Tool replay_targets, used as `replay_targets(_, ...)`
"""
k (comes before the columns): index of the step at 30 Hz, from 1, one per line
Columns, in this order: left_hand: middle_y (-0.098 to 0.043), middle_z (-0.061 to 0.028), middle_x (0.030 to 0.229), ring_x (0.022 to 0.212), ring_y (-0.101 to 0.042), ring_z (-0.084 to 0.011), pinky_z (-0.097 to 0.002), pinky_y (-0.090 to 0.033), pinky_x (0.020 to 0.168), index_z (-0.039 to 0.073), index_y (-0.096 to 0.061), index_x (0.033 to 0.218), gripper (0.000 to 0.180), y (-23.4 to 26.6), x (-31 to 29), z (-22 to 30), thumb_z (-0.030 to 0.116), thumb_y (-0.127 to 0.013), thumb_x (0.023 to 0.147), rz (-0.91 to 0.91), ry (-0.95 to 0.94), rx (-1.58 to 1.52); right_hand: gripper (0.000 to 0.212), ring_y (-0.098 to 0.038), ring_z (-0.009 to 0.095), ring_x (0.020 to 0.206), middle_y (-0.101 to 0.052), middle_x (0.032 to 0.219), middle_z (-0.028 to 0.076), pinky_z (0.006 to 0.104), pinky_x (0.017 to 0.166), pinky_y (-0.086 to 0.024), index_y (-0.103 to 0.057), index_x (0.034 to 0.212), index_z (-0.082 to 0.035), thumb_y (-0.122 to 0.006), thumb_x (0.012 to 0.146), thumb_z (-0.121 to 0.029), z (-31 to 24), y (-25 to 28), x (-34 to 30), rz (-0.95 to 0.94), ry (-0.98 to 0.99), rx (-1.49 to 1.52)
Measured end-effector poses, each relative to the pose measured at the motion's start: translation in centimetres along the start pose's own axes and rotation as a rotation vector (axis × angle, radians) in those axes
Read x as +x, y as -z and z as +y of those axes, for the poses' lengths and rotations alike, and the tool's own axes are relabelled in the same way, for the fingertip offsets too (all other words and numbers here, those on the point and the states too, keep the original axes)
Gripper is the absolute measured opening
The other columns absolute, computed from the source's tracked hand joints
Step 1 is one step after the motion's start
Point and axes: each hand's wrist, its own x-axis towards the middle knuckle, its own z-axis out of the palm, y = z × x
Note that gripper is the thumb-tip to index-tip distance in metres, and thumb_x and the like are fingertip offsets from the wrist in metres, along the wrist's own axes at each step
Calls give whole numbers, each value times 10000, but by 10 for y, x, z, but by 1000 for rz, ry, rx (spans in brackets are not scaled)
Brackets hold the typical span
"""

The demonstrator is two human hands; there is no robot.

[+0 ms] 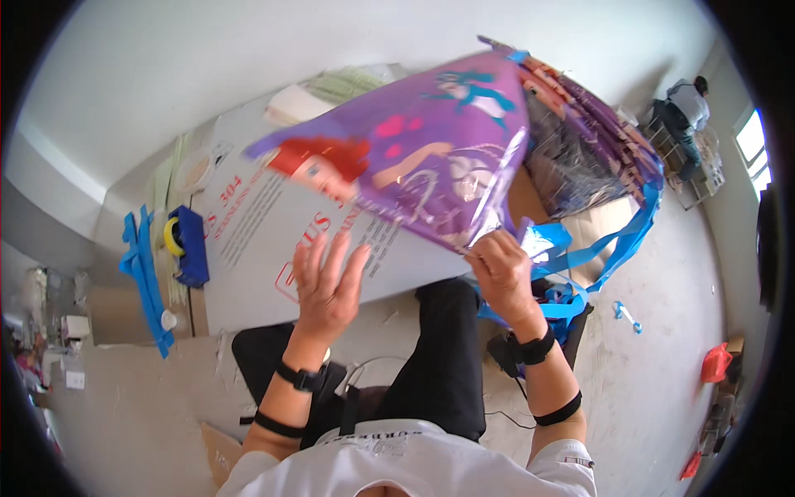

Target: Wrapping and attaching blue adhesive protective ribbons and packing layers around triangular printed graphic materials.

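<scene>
A glossy purple bag (414, 157) with cartoon prints, partly blurred by motion, spreads in the air above the board. My right hand (503, 269) pinches it at its lower right corner, close to a bundle of blue straps (633, 240). Below the bag's left part, my left hand (330, 286) is raised over the board with its fingers apart and nothing in them. On the right leans a stack of similar purple pieces (592, 124), bent over in a curve, with dark clear plastic wrapping (571, 166) beside it.
A grey board (248, 273) with red print covers the work surface. At its left are a blue tape dispenser (193, 247) with yellow tape and some blue strips (147, 282). A person (686, 112) works at the far right. A red bag (715, 363) lies on the floor.
</scene>
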Motion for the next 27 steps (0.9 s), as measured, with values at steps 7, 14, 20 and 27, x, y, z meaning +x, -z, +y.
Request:
replay_targets(7, -585, -68, 868, 816, -575, -257, -380, -476, 700, 58, -667, 920, 170, 9, -8, -49, 29, -647, 754, -234, -49, -160, 102, -565, 303, 721, -544, 739, 100, 409, 625, -459, -534, 758, -61, -602, 694, -21, -9, -51, -2, -217, 125, -136)
replay_targets(14, -549, -89, 781, 775, -579, -282, -395, -475, 659, 37, -688, 855, 159, 17, -29, -109, -55, -621, 744, -311, 206, -193, 87, -611, 377, 807, -618, 811, 141, 457, 669, -482, -583, 821, -54, -655, 783, -84, 119, 16, -86, -214, -457, -449)
replay_targets(20, -563, -107, 796, 814, -591, -311, -419, -475, 684, 33, -667, 849, 130, -18, -40, -132, -49, -628, 756, -532, 266, -217, 199, -650, 395, 841, -679, 869, 197, 479, 731, -506, -672, 852, -38, -680, 761, -216, 161, 101, -242, -499, -910, -731)
replay_targets(27, -623, -67, 853, 817, -573, -298, -421, -437, 722, 92, -623, 856, 139, -9, 52, -168, 15, -646, 742, 448, 227, 145, 88, -667, 290, 700, -666, 733, 161, 392, 628, -514, -681, 800, -24, -652, 761, -98, 115, 80, -224, -423, -918, -363)
